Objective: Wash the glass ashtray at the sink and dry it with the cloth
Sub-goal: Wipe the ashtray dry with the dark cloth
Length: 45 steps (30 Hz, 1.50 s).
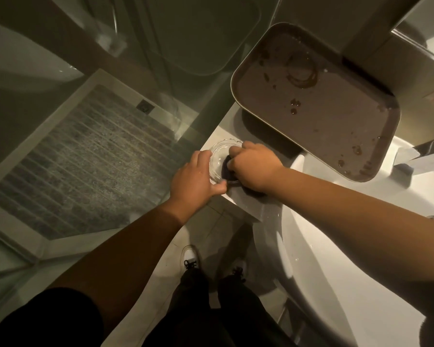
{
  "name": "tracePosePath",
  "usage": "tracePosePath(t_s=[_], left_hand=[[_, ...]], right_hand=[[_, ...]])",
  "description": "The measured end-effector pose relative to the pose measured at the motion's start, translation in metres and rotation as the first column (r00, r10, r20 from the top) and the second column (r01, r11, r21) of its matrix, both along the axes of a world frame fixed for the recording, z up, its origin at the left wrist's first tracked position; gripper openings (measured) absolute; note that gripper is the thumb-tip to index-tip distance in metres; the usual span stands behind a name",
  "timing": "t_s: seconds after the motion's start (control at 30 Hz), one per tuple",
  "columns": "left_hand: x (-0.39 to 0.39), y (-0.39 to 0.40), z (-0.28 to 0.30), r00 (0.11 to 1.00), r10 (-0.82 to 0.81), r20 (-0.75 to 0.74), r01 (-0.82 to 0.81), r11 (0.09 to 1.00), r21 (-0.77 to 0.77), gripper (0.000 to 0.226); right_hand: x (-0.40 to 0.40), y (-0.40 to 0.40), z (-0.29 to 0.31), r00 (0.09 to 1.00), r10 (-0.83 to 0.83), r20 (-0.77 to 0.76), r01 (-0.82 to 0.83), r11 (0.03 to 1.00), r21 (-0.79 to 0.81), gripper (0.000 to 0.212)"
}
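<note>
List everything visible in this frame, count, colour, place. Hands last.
ashtray: 1, clear glass, on the white counter ledge left of the sink
cloth: 1, dark, inside the ashtray under the right hand
tray: 1, brown with wet stains, propped above the counter and sink rim
sink: 1, white, lower right
counter: 1, white, beside the sink
tap: 1, chrome, right edge, partly cut off
shower floor: 1, grey pebbled, left behind glass
drain: 1, square metal, in the shower floor
shoes: 2, white with dark laces, on the tiled floor
left hand: 1, holds the ashtray's rim
right hand: 1, presses the cloth into the ashtray
</note>
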State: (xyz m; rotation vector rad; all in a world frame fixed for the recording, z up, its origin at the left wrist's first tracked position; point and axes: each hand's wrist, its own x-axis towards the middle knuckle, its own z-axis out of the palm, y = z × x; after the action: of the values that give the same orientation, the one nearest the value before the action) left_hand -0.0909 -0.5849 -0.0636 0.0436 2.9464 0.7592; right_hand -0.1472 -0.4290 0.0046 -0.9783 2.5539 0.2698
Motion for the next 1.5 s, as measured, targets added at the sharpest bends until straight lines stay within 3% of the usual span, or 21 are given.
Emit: tracePosePath(t_s=[0.17, 0.37, 0.5, 0.63, 0.83, 1.0, 1.27, 1.5], left_hand=[[-0.001, 0.001, 0.001, 1.000, 0.007, 0.007, -0.007, 1.000, 0.023, 0.069], [-0.002, 0.003, 0.003, 1.000, 0.029, -0.008, -0.029, 1.000, 0.003, 0.071], [-0.003, 0.001, 0.004, 1.000, 0.013, 0.019, -0.013, 1.000, 0.015, 0.072], [-0.004, -0.001, 0.003, 0.999, 0.007, 0.037, -0.009, 0.999, 0.034, 0.071], [-0.004, 0.005, 0.003, 0.997, 0.069, 0.031, -0.070, 0.997, 0.042, 0.069], [-0.004, 0.004, 0.003, 0.998, 0.052, 0.019, -0.052, 0.999, 0.009, 0.072], [-0.006, 0.002, 0.004, 0.998, 0.028, 0.048, -0.029, 0.999, 0.023, 0.070], [-0.004, 0.008, 0.004, 0.996, 0.085, 0.015, -0.085, 0.996, 0.014, 0.070]], right_hand=[[-0.014, -0.024, -0.004, 0.998, -0.052, -0.029, 0.049, 0.995, -0.085, 0.024], [-0.024, -0.014, 0.002, 0.987, -0.151, -0.064, 0.153, 0.988, 0.036, 0.026], [-0.008, -0.005, -0.001, 0.996, -0.088, 0.007, 0.088, 0.996, 0.008, 0.027], [0.000, -0.011, -0.009, 0.998, 0.011, -0.064, -0.017, 0.996, -0.083, 0.029], [-0.007, -0.013, -0.006, 0.988, -0.006, -0.155, 0.012, 0.999, 0.036, 0.036], [-0.007, -0.005, 0.011, 0.998, 0.019, -0.063, -0.006, 0.981, 0.196, 0.039], [-0.002, -0.012, 0.000, 0.992, 0.083, -0.093, -0.080, 0.996, 0.030, 0.025], [-0.021, -0.013, 0.009, 0.987, 0.023, -0.160, -0.003, 0.993, 0.122, 0.032]])
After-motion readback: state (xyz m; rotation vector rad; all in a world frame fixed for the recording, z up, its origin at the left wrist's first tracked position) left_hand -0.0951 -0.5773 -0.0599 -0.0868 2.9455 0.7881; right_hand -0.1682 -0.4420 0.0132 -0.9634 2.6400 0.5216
